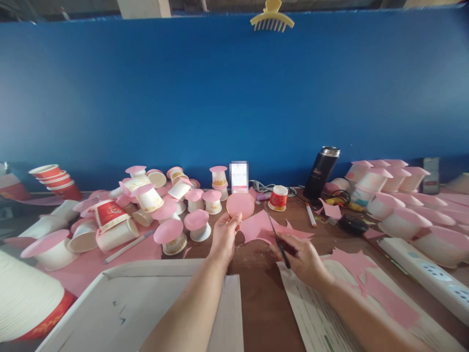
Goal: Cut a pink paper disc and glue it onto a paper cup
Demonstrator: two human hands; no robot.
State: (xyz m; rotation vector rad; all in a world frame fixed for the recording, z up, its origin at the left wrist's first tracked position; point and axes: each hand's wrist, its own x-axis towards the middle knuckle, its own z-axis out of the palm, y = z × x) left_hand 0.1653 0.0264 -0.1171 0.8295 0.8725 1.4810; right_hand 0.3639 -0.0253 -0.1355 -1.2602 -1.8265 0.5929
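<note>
Pink paper disc (240,205) sits pinched at its lower edge in the fingertips of the left hand (224,236), held upright just above the brown table (256,288). Right hand (301,259) is closed around the scissors (275,233), whose blades point up and leftward over the pink offcut sheet (264,227), tips near the disc's right side but apart from it.
</note>
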